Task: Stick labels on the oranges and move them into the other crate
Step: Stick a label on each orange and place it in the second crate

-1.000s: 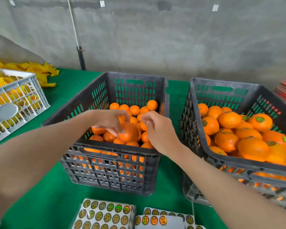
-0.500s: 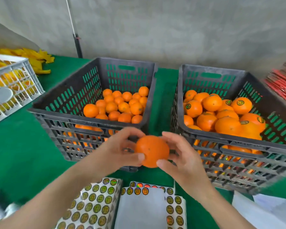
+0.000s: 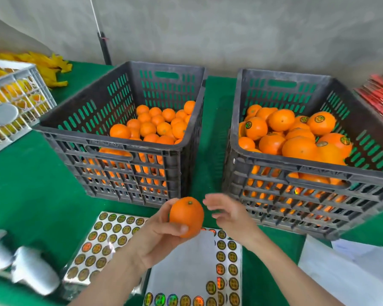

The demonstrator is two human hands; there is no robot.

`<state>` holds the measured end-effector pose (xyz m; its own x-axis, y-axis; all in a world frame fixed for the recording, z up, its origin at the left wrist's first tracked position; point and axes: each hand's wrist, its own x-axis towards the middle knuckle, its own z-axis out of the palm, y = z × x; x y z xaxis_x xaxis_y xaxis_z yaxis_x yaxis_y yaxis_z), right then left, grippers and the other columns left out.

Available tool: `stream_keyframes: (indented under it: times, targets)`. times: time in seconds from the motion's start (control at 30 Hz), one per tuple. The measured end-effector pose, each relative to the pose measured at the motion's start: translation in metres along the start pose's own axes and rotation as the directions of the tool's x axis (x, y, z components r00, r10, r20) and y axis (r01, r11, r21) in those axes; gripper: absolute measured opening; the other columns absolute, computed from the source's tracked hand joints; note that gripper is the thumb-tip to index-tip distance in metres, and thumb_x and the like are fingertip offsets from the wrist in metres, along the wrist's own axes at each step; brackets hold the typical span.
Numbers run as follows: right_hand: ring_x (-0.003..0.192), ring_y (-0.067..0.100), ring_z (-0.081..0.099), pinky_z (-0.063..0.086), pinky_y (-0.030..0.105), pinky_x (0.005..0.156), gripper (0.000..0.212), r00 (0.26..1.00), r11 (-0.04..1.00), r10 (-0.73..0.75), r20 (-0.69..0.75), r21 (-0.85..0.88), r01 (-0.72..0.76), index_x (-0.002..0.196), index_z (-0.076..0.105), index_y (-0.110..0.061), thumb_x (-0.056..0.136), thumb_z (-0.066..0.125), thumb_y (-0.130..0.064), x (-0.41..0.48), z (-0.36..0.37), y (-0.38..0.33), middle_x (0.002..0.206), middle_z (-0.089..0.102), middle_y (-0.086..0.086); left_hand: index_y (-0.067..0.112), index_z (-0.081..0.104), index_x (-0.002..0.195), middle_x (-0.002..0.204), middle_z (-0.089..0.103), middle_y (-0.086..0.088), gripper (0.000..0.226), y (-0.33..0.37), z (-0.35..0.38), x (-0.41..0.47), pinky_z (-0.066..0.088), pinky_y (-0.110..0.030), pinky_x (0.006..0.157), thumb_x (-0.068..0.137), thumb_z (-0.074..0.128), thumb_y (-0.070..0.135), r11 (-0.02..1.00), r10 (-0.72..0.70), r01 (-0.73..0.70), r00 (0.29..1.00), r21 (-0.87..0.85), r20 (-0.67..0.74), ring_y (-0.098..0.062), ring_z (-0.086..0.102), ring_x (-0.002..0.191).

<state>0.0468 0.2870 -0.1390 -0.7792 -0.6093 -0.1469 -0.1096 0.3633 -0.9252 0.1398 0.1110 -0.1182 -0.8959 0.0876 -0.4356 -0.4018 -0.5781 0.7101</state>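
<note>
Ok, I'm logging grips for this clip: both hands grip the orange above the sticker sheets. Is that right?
Not quite. Only the left hand grips the orange. The right hand is open beside it and does not hold it. The rest stands: the orange is above the sticker sheets. The head view shows this.

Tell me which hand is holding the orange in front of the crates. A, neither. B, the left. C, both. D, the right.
B: the left hand grips the orange, while the right hand is open beside it.
</note>
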Motion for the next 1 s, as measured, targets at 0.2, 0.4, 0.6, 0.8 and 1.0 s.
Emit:
stream_keyframes:
  times: [0.2, 0.4, 0.6, 0.8, 1.0]
  targets:
    - [0.128, 0.023, 0.032, 0.022, 0.035, 0.11, 0.051, 0.977, 0.652, 0.2, 0.078, -0.755, -0.073, 0.136, 0.047, -0.022, 0.09, 0.049, -0.045, 0.026, 0.025, 0.043, 0.132, 0.043, 0.003, 0.009, 0.054, 0.118, 0.106, 0.063, -0.011, 0.12, 0.007, -0.033, -0.005, 0.047, -0.034, 0.071, 0.007, 0.097, 0.02, 0.997, 0.064, -0.074, 0.97, -0.034, -0.234, -0.029, 0.058, 0.096]
    - [0.121, 0.022, 0.036, 0.027, 0.038, 0.103, 0.043, 0.98, 0.57, 0.173, 0.096, -0.822, -0.02, 0.117, 0.059, -0.024, 0.083, 0.055, -0.051, 0.03, 0.048, 0.043, 0.127, 0.045, -0.001, 0.003, 0.041, 0.132, 0.118, 0.056, -0.017, 0.088, 0.004, -0.054, 0.002, 0.046, -0.036, 0.083, 0.051, 0.078, 0.006, 0.994, 0.079, -0.05, 0.938, 0.095, -0.338, -0.032, 0.056, 0.104]
    - [0.117, 0.02, 0.045, 0.032, 0.033, 0.099, 0.029, 0.994, 0.629, 0.108, 0.036, -0.776, -0.04, 0.108, 0.062, -0.022, 0.086, 0.057, -0.039, 0.028, 0.046, 0.038, 0.12, 0.053, -0.001, 0.01, 0.051, 0.121, 0.112, 0.063, -0.01, 0.085, 0.002, -0.048, 0.016, 0.044, -0.03, 0.08, 0.045, 0.081, 0.035, 0.947, 0.08, 0.011, 0.959, 0.32, -0.271, -0.023, 0.06, 0.103]
    - [0.118, 0.025, 0.039, 0.03, 0.038, 0.098, 0.059, 0.964, 0.533, 0.249, 0.093, -0.844, -0.056, 0.119, 0.054, -0.019, 0.073, 0.066, -0.054, 0.027, 0.05, 0.037, 0.126, 0.046, 0.004, 0.011, 0.044, 0.131, 0.12, 0.059, -0.01, 0.086, 0.004, -0.044, 0.037, 0.047, -0.03, 0.078, 0.055, 0.075, 0.035, 0.955, 0.027, 0.042, 0.974, 0.293, -0.227, -0.024, 0.058, 0.106]
    - [0.11, 0.02, 0.049, 0.035, 0.032, 0.098, 0.016, 0.996, 0.674, 0.089, -0.009, -0.735, -0.067, 0.104, 0.06, -0.019, 0.088, 0.058, -0.019, 0.023, 0.044, 0.034, 0.115, 0.057, 0.001, 0.012, 0.045, 0.133, 0.121, 0.06, -0.009, 0.102, 0.003, -0.044, 0.044, 0.046, -0.035, 0.091, 0.044, 0.08, 0.045, 0.894, -0.047, 0.111, 0.987, 0.433, -0.155, -0.026, 0.057, 0.11]
